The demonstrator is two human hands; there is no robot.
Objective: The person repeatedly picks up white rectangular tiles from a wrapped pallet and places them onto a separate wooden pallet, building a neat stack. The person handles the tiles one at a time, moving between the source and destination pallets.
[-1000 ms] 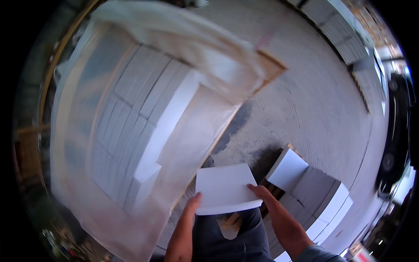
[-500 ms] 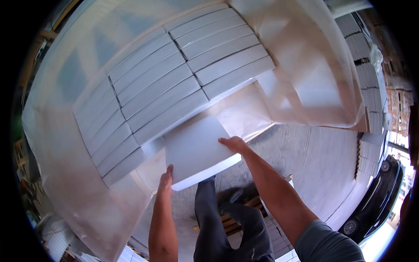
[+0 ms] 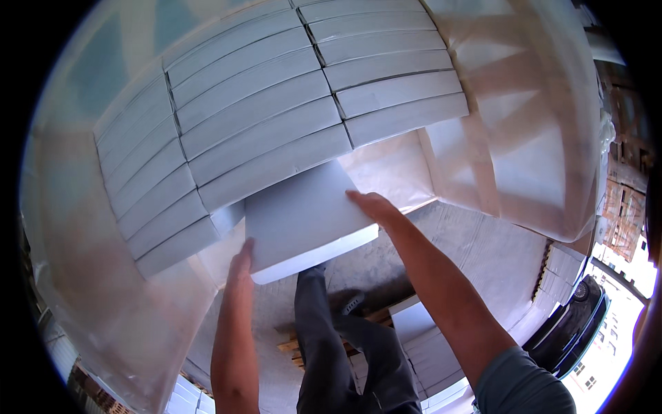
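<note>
Between my two hands is a flat white box (image 3: 303,214), its near long side brightly lit and its far end under the front edge of the stack. My left hand (image 3: 241,262) is closed on the box's left side near the front corner. On the right side, my right hand (image 3: 372,207) grips it, the thumb lying on the top edge and the other fingers hidden. Just beyond the box rise stacked rows of similar white boxes (image 3: 255,103), in columns with dark gaps between them.
Brownish translucent sheeting (image 3: 524,117) wraps around the stack on both sides. Below me are the grey floor (image 3: 455,241), my legs, and a wooden pallet (image 3: 296,352) with more white boxes (image 3: 431,359). A dark car (image 3: 572,317) stands outside at the right.
The view has shifted, and the stack sits further left and higher in the picture. Both hands keep their hold on the box, whose far end now lies closer against the stack.
</note>
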